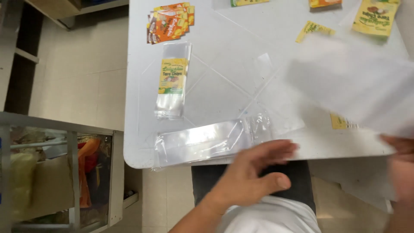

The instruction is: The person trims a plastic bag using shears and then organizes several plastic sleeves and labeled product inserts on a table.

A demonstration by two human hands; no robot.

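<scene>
My left hand hovers at the near edge of the white table, fingers spread, touching a stack of clear plastic bags that lies along the edge. My right hand at the right edge grips a large blurred white sheet lifted over the table's right side. A clear bag with a yellow-green label lies further out, left of centre.
Orange and yellow label cards fan out at the table's far left. Yellow labels and a yellow packet lie at the far right. A metal-framed cart with bags stands on the floor to the left.
</scene>
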